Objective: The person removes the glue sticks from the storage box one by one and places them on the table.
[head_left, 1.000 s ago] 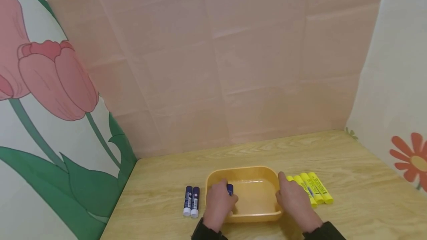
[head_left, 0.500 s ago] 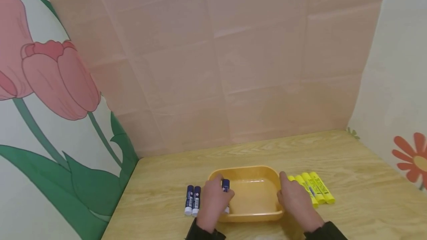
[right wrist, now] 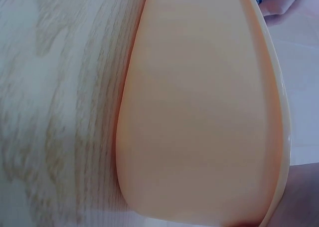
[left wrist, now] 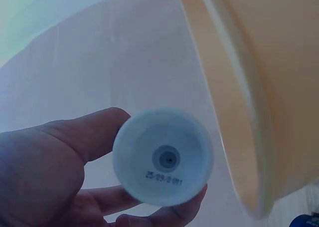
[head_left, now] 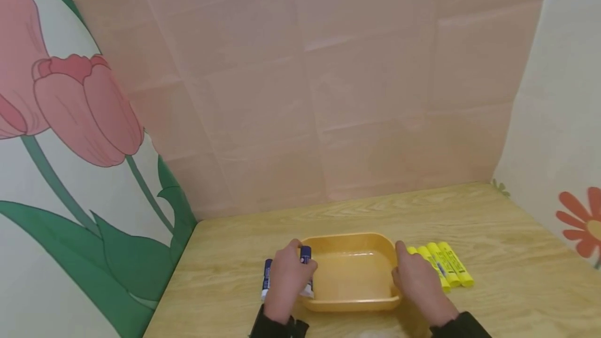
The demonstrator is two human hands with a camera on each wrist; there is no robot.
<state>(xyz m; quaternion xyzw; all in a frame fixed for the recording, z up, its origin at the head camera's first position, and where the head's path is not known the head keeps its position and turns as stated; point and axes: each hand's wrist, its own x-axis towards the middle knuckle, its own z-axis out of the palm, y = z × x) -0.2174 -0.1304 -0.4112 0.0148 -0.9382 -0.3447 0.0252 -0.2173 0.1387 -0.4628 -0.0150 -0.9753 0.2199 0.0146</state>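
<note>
My left hand [head_left: 287,278] grips a glue stick [head_left: 305,255] with a dark blue cap and white base, held at the left rim of a yellow-orange plastic tray [head_left: 354,305]. In the left wrist view, the white base [left wrist: 163,157] faces the camera between thumb and fingers, beside the tray wall [left wrist: 284,87]. My right hand [head_left: 419,283] holds the tray's right side by the rim. The right wrist view is mostly filled by the tray's outer wall [right wrist: 199,112]. Another blue glue stick [head_left: 266,278] lies left of my left hand, which partly covers that spot.
Several yellow sticks [head_left: 452,265] lie side by side on the wooden table [head_left: 235,244], right of the tray and partly behind my right hand. A pink sheet [head_left: 319,119] hangs behind the table, with flower-printed walls at both sides.
My left hand has moved left with the glue stick, from inside the tray to its left rim, and now covers part of the glue sticks on the table. The right hand keeps its hold.
</note>
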